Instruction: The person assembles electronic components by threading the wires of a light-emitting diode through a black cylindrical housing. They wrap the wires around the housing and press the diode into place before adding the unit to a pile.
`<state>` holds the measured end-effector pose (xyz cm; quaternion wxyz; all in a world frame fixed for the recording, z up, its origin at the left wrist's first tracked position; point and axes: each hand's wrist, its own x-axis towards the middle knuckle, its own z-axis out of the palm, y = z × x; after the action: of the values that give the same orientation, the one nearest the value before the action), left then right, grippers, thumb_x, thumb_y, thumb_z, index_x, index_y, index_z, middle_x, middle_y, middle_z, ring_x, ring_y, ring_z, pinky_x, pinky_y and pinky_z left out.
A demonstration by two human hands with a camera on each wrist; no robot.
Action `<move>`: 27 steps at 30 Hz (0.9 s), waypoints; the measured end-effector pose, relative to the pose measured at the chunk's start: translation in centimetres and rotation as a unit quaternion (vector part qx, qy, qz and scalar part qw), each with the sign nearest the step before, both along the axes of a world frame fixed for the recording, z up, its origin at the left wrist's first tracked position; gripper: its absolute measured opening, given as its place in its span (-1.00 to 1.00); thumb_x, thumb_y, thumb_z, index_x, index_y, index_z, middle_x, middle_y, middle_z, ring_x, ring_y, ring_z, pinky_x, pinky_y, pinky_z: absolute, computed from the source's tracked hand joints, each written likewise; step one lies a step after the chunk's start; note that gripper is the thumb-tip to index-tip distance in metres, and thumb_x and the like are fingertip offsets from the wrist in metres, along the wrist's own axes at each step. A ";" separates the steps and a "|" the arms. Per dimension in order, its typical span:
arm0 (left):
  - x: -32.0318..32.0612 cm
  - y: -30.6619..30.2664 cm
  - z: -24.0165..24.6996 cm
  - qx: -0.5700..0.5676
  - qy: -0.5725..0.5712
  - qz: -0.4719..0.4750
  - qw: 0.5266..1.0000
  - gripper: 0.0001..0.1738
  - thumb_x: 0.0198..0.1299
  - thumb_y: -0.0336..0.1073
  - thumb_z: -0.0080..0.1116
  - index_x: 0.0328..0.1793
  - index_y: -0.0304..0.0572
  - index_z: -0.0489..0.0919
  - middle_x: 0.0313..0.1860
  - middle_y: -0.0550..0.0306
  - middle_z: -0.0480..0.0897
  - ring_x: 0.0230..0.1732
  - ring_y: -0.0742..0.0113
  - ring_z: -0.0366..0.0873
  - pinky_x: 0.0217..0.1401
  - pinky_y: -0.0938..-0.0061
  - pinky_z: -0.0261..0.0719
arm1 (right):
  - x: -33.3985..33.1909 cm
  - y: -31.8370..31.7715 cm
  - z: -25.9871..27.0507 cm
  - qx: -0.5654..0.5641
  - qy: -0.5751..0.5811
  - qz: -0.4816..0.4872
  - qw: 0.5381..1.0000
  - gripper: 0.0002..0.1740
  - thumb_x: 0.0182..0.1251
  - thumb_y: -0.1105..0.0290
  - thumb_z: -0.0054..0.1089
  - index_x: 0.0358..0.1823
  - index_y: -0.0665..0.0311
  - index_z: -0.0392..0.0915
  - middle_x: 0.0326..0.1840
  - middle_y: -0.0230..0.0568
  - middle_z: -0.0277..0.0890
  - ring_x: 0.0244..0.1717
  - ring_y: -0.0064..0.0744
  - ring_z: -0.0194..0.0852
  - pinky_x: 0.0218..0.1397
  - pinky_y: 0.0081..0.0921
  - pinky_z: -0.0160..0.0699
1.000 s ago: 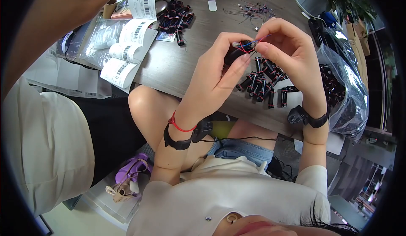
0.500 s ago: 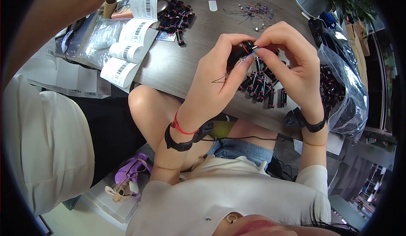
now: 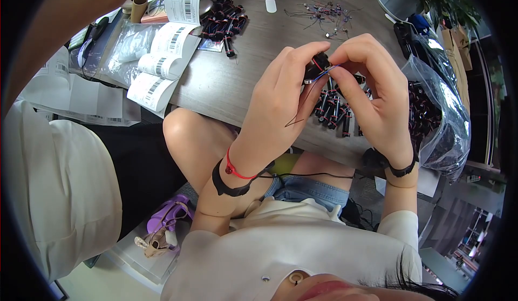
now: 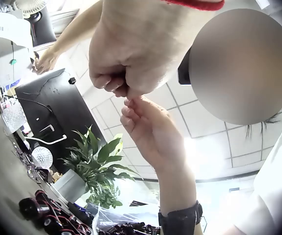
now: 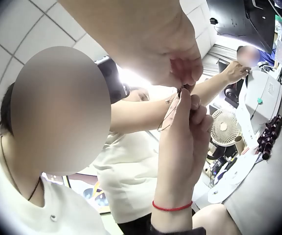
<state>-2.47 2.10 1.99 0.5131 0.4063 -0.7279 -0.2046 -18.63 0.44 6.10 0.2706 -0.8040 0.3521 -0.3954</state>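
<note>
Above the table, the left hand [image 3: 272,93] holds a small black cylindrical part [image 3: 320,62] between curled fingers and thumb. Thin blue wires [image 3: 326,72] and a small silvery piece [image 3: 308,81] show at its end. With thumb and forefinger, the right hand [image 3: 376,93] pinches the wires beside the part. A dark loose wire [image 3: 293,122] trails over the left hand. In the left wrist view the fingertips of both hands meet and mostly hide the part. Below the hands lies a pile of black cylinders with red wires [image 3: 332,109].
Another pile of black cylinders [image 3: 224,23] lies at the back left, beside barcode label sheets [image 3: 152,91]. Loose small wired pieces [image 3: 326,15] are at the back. A plastic bag [image 3: 450,117] and a potted plant [image 3: 402,1] stand right. Another person's arm [image 3: 65,31] reaches across the left.
The black part has turned in the left hand, showing more of its end. Red and blue wires that stuck out have shifted, with blue ones now between the hands. Both hands have moved slightly.
</note>
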 end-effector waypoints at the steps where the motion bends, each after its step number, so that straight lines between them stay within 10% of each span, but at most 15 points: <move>1: 0.0 0.1 0.0 -0.004 0.003 0.004 1.000 -0.61 0.16 -0.57 0.11 0.15 -0.28 0.45 -0.14 0.00 0.55 -0.17 0.21 0.54 -0.08 0.51 0.48 | 0.0 0.0 -0.1 0.003 -0.011 0.004 1.000 -0.83 0.23 0.69 0.06 -0.14 0.47 0.47 -0.15 -0.17 0.39 -0.18 -0.49 0.43 -0.11 -0.65 0.46; 14: -0.2 0.4 -0.1 -0.057 0.022 0.015 0.998 -0.53 0.01 -0.63 0.15 0.11 -0.27 0.42 -0.27 -0.03 0.47 -0.32 0.03 0.48 -0.28 0.34 0.45 | 0.2 0.2 -0.2 -0.038 -0.004 0.022 0.999 -0.82 0.23 0.68 0.09 -0.13 0.47 0.46 -0.15 -0.15 0.40 -0.18 -0.48 0.40 -0.10 -0.64 0.45; 18: -0.4 0.6 -0.1 -0.068 0.020 0.035 0.997 -0.53 -0.02 -0.64 0.15 0.09 -0.29 0.43 -0.28 -0.03 0.47 -0.33 0.04 0.48 -0.29 0.33 0.45 | 0.9 0.2 -0.5 -0.091 -0.076 -0.012 0.993 -0.82 0.09 0.70 0.21 -0.25 0.42 0.48 -0.34 -0.19 0.45 -0.45 -0.47 0.41 -0.39 -0.62 0.42; 27: -0.5 0.8 -0.1 -0.067 0.022 0.043 0.997 -0.54 -0.04 -0.64 0.15 0.07 -0.30 0.43 -0.29 -0.03 0.47 -0.36 0.04 0.47 -0.31 0.32 0.45 | 0.2 0.3 -0.2 -0.036 -0.025 0.026 0.999 -0.82 0.22 0.66 0.12 -0.14 0.48 0.46 -0.15 -0.14 0.40 -0.18 -0.46 0.40 -0.13 -0.64 0.45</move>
<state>-2.96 2.93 1.86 0.5637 0.3969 -0.7103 -0.1422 -18.42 0.74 5.87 0.2603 -0.8119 0.3103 -0.4203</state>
